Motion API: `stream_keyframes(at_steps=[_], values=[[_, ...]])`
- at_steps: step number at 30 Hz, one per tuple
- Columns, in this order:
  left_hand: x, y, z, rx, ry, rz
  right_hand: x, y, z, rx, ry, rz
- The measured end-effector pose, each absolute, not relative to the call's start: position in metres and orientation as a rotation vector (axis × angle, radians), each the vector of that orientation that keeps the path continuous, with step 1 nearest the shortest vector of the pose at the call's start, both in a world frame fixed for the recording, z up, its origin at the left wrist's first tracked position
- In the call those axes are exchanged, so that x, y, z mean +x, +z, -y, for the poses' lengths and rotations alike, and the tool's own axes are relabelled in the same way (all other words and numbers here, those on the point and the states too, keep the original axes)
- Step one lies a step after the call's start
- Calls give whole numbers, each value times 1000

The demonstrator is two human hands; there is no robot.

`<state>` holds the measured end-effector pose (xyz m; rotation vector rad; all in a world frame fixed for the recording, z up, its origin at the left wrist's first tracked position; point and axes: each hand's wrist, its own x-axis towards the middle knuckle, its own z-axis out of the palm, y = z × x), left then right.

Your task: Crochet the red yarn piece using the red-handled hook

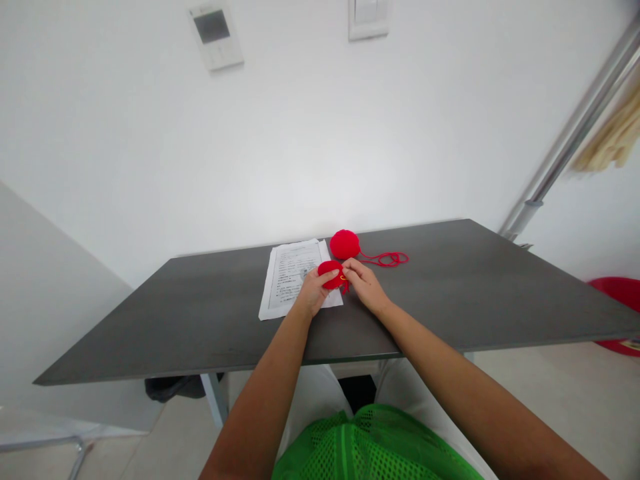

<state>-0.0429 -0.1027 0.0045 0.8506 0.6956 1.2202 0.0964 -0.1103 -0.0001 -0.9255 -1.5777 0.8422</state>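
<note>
A small rounded red crocheted piece is held just above the front of the table. My left hand is closed around its left side, thumb on top. At its right edge, my right hand is pinched shut against the piece. A tiny yellow loop shows by the right fingertips, and a short red yarn tail hangs below. Any slender tool inside the right fingers is hidden. Just behind the hands sits a ball of red yarn, its loose strand coiled to the right.
Printed sheets lie under and left of my left hand on the dark grey table. A white wall stands behind it. To the right are a metal pole and a red tub beyond the table edge.
</note>
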Motion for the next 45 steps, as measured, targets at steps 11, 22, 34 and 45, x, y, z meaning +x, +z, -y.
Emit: stream_keyframes(at_steps=[11,22,34,45], values=[[-43,3,101,838,1211,-698,97,1,111,-919,857,1571],[-43,3,102,853,1212,-689,97,1,110,-929,856,1566],[-43,3,102,868,1209,-701,97,1,110,-943,855,1564],[-42,4,103,889,1211,-706,97,1,110,-946,838,1572]])
